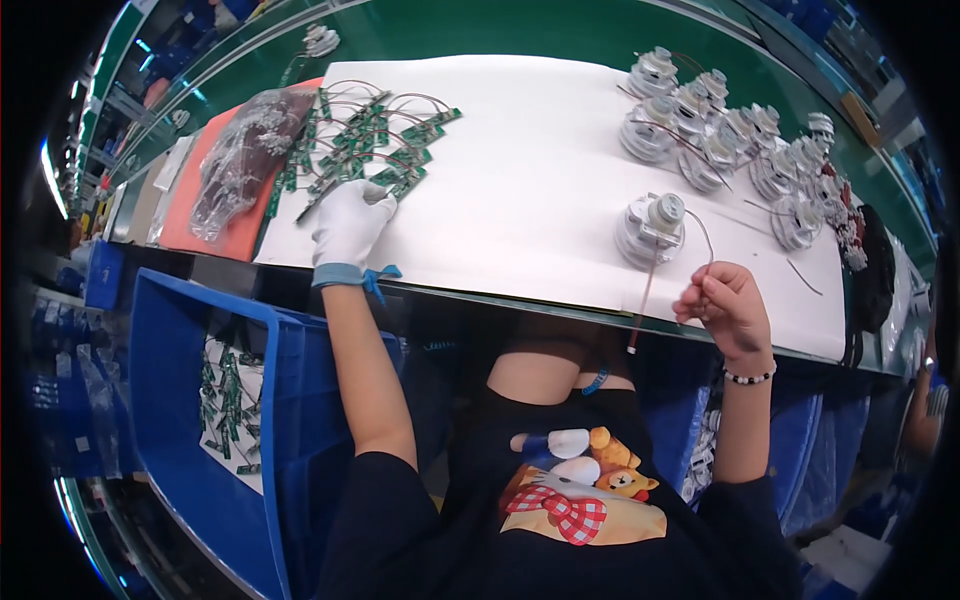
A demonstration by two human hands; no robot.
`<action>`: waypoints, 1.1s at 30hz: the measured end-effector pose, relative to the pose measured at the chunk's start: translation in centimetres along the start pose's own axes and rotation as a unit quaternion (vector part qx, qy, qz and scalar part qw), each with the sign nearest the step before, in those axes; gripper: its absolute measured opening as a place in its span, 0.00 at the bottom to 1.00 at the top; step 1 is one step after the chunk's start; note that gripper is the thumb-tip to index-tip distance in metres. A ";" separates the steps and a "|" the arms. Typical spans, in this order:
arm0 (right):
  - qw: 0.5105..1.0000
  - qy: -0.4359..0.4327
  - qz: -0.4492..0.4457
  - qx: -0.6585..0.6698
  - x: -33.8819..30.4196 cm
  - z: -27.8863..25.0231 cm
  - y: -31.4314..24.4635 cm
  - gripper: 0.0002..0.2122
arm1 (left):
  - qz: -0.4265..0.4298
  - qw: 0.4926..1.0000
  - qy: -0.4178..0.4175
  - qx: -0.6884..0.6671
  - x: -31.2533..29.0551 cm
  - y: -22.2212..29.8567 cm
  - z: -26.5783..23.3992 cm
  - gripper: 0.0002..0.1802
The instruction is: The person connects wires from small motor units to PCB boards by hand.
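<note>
My left hand [352,228], in a white glove tied with a blue band at the wrist, is at the near edge of a pile of green circuit boards [365,135] with thin brown wires. Its fingers are curled closed against a board there; the fingertips are partly hidden. My right hand [728,305] is bare and pinches a thin brown wire [708,232] that arches from a white round motor unit [650,232]. That unit stands upright near the table's front edge. A second wire [645,300] hangs from it over the edge, ending in a small white plug.
More white motor units [705,150] with wires crowd the back right. A clear plastic bag [245,165] of parts lies on an orange sheet [205,225] at left. Below, a blue bin [275,420] holds circuit boards. A black object [875,270] sits at the right end.
</note>
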State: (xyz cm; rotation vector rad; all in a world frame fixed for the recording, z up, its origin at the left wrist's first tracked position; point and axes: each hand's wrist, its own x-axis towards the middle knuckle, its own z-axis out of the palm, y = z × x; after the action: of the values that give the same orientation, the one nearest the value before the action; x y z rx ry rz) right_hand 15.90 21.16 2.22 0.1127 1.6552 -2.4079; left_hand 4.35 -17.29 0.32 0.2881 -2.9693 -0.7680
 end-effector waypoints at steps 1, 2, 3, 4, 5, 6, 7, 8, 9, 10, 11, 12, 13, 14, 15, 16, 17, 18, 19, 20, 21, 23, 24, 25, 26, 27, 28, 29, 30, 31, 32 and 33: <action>0.999 0.015 0.010 -0.033 0.0 0.2 0.0 0.06 | 0.035 0.999 0.004 -0.010 0.3 -0.4 0.4 0.20; 0.999 0.033 0.015 -0.036 -0.3 0.2 0.2 0.06 | 0.024 1.000 -0.002 -0.019 0.5 -0.3 0.9 0.20; 0.993 0.009 -0.018 -0.117 -0.2 0.2 0.2 0.04 | 0.062 0.998 0.004 -0.009 0.7 -0.7 1.2 0.21; 0.979 -0.016 -0.048 -0.199 -0.1 0.1 0.1 0.03 | 0.102 0.995 0.009 -0.002 0.9 -1.2 1.4 0.21; 0.979 -0.031 -0.019 -0.199 0.0 -0.1 0.0 0.04 | 0.099 0.995 -0.020 0.009 0.5 -0.7 0.7 0.20; 0.979 -0.046 0.010 -0.197 -0.1 -0.2 0.0 0.05 | 0.097 0.994 -0.048 0.021 0.2 -0.4 0.1 0.20; 0.977 -0.057 0.024 -0.203 0.0 0.2 -0.1 0.05 | 0.089 0.995 -0.049 -0.002 0.6 -2.0 0.2 0.19; 0.975 -0.072 0.036 -0.208 0.3 0.7 -0.1 0.05 | 0.081 0.995 -0.045 -0.023 0.9 -3.2 0.6 0.18; 0.981 -0.060 0.048 -0.181 0.1 0.8 0.0 0.05 | 0.093 0.994 -0.057 -0.028 0.6 -2.2 1.3 0.18; 0.981 -0.046 0.047 -0.182 0.0 0.4 0.1 0.05 | 0.083 0.996 -0.033 -0.031 0.1 -1.0 1.4 0.16; 0.986 -0.067 0.042 -0.149 0.0 0.2 0.3 0.04 | 0.068 0.997 -0.007 -0.032 -0.6 -0.1 1.2 0.15; 0.988 -0.094 0.037 -0.115 0.0 0.0 0.4 0.04 | 0.070 0.997 -0.011 -0.034 -1.5 0.6 1.2 0.15; 0.987 -0.114 0.040 -0.105 0.1 -0.2 0.4 0.04 | 0.080 0.990 0.000 -0.114 -2.5 1.3 1.2 0.14; 0.987 -0.115 0.041 -0.105 0.0 -0.4 0.5 0.04 | 0.087 0.978 0.014 -0.191 -3.7 2.2 1.2 0.13; 0.983 -0.133 0.064 -0.108 -0.1 -0.9 0.7 0.04 | 0.071 0.953 0.004 -0.293 -4.9 3.8 1.9 0.11; 0.978 -0.157 0.086 -0.110 0.0 -1.0 0.9 0.04 | 0.051 0.940 -0.021 -0.335 -6.9 6.2 1.7 0.11; 0.976 -0.166 0.088 -0.109 0.0 -0.4 0.8 0.04 | 0.034 0.911 -0.048 -0.407 -9.1 7.8 1.3 0.11; 0.979 -0.154 0.075 -0.111 -0.2 -0.2 0.9 0.04 | 0.043 0.894 -0.114 -0.431 -10.2 8.2 2.0 0.11; 0.981 -0.143 0.063 -0.113 -0.4 0.2 0.8 0.04 | 0.027 0.869 -0.142 -0.472 -11.6 9.6 2.6 0.10; 0.981 -0.144 0.066 -0.112 -0.4 0.5 0.7 0.04 | 0.018 0.858 -0.190 -0.477 -12.6 10.3 3.3 0.11; 0.989 -0.105 -0.006 -0.103 -0.4 1.2 0.4 0.04 | -0.020 0.859 -0.203 -0.469 -13.7 11.6 3.2 0.10; 0.988 -0.020 -0.126 -0.085 -0.3 3.0 0.0 0.04 | 0.001 0.859 -0.219 -0.462 -15.1 12.4 3.1 0.09; 0.983 -0.002 -0.161 -0.085 -0.1 3.8 -0.2 0.04 | 0.023 0.862 -0.213 -0.460 -15.6 12.7 3.3 0.09; 0.978 0.007 -0.188 -0.089 0.2 4.4 0.0 0.04 | 0.061 0.869 -0.197 -0.450 -15.9 12.6 3.5 0.10; 0.971 0.018 -0.217 -0.095 0.6 4.6 0.1 0.04 | 0.062 0.867 -0.200 -0.453 -16.1 12.9 3.6 0.10; 0.971 0.021 -0.217 -0.099 0.8 4.6 0.2 0.04 | 0.077 0.875 -0.201 -0.434 -16.2 13.3 3.5 0.10; 0.971 0.020 -0.216 -0.097 0.9 4.6 0.2 0.04 | 0.091 0.882 -0.201 -0.416 -16.3 13.6 3.6 0.10; 0.972 0.015 -0.214 -0.091 1.1 4.8 0.3 0.04 | 0.106 0.881 -0.187 -0.421 -16.5 13.6 3.7 0.09; 0.973 0.012 -0.213 -0.092 1.1 4.9 0.2 0.04 | 0.104 0.881 -0.185 -0.422 -16.5 13.6 3.5 0.09; 0.974 0.008 -0.202 -0.098 1.2 5.1 0.1 0.04 | 0.114 0.878 -0.187 -0.426 -16.5 13.7 3.3 0.09; 0.976 0.005 -0.191 -0.104 1.2 5.1 0.0 0.03 | 0.125 0.873 -0.190 -0.431 -16.4 13.8 3.3 0.09; 0.976 0.005 -0.190 -0.106 1.2 5.1 0.1 0.03 | 0.125 0.872 -0.190 -0.433 -16.4 13.8 3.3 0.09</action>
State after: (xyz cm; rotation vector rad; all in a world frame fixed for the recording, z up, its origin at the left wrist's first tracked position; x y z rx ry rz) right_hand 15.02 16.28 3.77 -0.2506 2.0871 -2.4642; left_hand 17.85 -0.67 3.90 -0.3303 -2.4925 -2.1551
